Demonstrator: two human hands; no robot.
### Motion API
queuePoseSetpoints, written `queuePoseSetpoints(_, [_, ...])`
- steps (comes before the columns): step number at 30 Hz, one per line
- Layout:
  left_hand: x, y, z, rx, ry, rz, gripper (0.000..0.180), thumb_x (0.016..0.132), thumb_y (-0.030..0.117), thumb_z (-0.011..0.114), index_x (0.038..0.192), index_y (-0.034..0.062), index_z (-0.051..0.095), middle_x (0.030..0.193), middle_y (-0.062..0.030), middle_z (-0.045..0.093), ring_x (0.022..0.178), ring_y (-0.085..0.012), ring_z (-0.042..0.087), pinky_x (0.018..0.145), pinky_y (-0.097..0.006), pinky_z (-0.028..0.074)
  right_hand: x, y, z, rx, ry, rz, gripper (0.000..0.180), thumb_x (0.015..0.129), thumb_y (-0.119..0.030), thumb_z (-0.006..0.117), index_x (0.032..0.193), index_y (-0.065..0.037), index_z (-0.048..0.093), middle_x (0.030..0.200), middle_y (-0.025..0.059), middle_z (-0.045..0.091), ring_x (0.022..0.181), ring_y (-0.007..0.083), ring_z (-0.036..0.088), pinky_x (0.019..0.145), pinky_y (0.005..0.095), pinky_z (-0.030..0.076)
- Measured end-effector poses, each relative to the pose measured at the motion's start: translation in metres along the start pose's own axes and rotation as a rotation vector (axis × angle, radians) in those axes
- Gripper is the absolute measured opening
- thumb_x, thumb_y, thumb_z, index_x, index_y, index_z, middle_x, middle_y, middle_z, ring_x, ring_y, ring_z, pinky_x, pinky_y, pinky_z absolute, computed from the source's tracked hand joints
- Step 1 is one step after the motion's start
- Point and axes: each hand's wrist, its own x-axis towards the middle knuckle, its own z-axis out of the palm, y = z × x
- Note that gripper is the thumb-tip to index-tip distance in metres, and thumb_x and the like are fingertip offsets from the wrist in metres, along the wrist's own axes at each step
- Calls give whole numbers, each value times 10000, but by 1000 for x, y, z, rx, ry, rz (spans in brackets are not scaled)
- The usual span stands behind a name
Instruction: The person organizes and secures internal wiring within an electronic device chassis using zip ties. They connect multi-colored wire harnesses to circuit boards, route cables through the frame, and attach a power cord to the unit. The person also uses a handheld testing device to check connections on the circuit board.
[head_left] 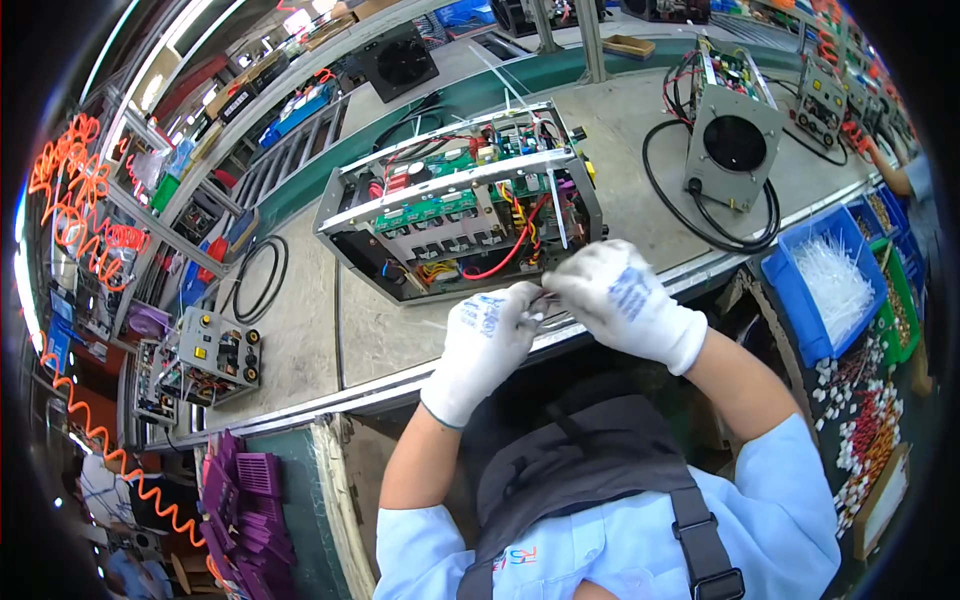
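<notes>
I've got both gloved hands together just above the desk (300, 330) edge, in front of the open chassis (465, 200). Left hand (483, 340) and right hand (625, 300) fingers pinch closed on a thin cable tie (545, 300) between them; most of it is hidden by the gloves. Judging: v. light, bendy plastic, slick in cotton gloves, so grip near the ends w/ fingertips, not mid-strap. Chassis looks heavy, stiff, w/ fragile boards and loose red/yellow wires inside. Blue bin (800, 290) at right holds a heap of white ties; green bin (905, 310) beside it holds small parts, too small to tell.
</notes>
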Motion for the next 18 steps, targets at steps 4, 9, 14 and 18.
queuePoseSetpoints(4, [9,-10,-1,-232,56,40,146,882,146,641,986,55,690,802,-94,693,711,-190,675,660,-304,514,0,12,3,35,-112,182,239,828,-91,623,1063,-73,661,846,131,674,759,289,646,711,400,486])
queuePoseSetpoints(9, [11,-62,-21,-482,318,-411,231,962,211,591,1037,11,678,773,-71,681,667,-109,610,643,-276,489,-27,21,-2,280,97,570,320,918,-63,558,1232,-36,612,803,195,666,671,287,649,629,341,502])
queuePoseSetpoints(14, [-1,-54,-14,-243,473,-245,187,911,141,660,1051,24,701,891,-70,692,753,-119,616,682,-260,481,-26,21,5,313,19,595,284,930,-141,542,1181,-42,633,891,189,685,842,342,678,723,407,530])
queuePoseSetpoints(18, [-15,-3,-25,99,464,191,319,838,99,705,1153,74,663,1047,-98,694,848,-246,691,709,-320,528,-19,0,-23,292,-5,336,251,886,-120,566,1103,-27,653,840,179,685,795,342,677,691,421,534])
